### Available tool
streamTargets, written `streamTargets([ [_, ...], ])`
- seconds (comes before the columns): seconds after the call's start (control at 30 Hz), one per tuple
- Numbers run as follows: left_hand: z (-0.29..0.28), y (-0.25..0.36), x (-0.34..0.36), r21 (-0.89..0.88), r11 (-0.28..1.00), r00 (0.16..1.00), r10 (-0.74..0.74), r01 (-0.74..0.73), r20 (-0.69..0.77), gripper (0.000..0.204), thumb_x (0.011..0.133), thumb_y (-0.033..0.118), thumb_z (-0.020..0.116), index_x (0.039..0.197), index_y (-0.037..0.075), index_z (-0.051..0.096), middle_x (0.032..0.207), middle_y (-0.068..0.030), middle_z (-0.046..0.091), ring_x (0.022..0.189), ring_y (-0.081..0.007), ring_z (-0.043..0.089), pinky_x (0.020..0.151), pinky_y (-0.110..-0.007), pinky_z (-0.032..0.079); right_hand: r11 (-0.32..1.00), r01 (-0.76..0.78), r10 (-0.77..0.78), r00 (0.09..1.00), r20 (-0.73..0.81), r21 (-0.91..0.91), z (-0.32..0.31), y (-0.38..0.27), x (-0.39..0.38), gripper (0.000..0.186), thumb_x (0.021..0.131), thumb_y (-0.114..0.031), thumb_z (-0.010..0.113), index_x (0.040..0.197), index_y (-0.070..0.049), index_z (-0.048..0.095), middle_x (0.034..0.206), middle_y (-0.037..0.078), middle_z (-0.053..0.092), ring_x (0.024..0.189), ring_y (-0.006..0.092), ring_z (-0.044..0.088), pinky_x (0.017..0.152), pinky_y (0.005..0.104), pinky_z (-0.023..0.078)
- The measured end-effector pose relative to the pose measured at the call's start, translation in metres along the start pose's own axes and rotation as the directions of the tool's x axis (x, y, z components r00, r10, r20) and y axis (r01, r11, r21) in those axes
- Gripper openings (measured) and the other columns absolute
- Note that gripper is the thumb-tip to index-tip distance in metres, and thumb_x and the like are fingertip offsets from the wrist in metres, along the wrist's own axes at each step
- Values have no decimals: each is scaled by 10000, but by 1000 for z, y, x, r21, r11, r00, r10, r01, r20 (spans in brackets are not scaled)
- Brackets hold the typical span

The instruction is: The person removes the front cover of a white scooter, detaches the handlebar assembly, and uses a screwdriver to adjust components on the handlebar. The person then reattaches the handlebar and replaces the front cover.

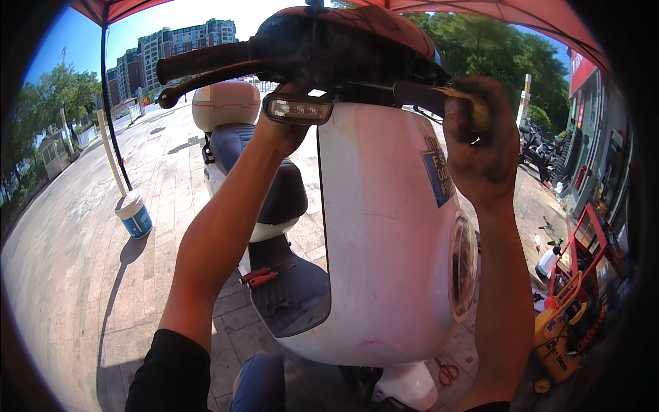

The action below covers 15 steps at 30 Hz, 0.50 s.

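A white scooter (374, 240) fills the middle, with its dark handlebar housing (329, 41) on top. My left hand (281, 130) is raised under the housing, its fingers partly hidden, gripping a small rectangular lamp (298, 108) with a clear lens. My right hand (480, 158) is at the right side of the housing, fingers curled round a yellow-handled tool (468, 108) beside a black bar end (419, 96); the tool's tip is not clear. Red-handled tools (261, 278) lie on the scooter's footboard (288, 309).
Red canopy (549, 20) overhead, its pole (113, 123) beside a white-and-blue bucket (132, 220) on paving. At right are a yellow wheeled machine (552, 340), red metal frame (576, 240), spray bottle (547, 261), parked scooters (539, 151) and shopfronts. Red-handled scissors (447, 374) lie low right.
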State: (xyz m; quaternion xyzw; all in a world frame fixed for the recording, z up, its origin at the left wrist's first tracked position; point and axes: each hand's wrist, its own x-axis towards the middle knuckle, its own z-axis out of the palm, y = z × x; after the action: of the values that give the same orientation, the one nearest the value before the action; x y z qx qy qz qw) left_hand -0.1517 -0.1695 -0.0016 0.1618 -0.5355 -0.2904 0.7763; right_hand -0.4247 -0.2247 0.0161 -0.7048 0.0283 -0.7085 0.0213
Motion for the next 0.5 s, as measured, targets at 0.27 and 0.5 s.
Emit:
streamTargets([
  [0.27,-6,9,-1,678,-662,877,66,-318,476,352,924,176,556,1270,114,552,1363,-119,482,1231,-294,480,1046,-399,399,985,70,-88,990,-108,-160,-45,20,-15,184,882,-171,660,1018,-71,587,858,54,618,748,146,602,677,260,490],
  [0.5,-5,5,3,984,-137,968,212,-110,138,354,904,173,608,1240,71,562,1279,-135,558,1150,-283,555,1011,-366,435,982,-26,57,986,-157,190,-88,113,-36,198,875,-10,619,1058,-52,557,881,14,593,808,87,547,761,219,444],
])
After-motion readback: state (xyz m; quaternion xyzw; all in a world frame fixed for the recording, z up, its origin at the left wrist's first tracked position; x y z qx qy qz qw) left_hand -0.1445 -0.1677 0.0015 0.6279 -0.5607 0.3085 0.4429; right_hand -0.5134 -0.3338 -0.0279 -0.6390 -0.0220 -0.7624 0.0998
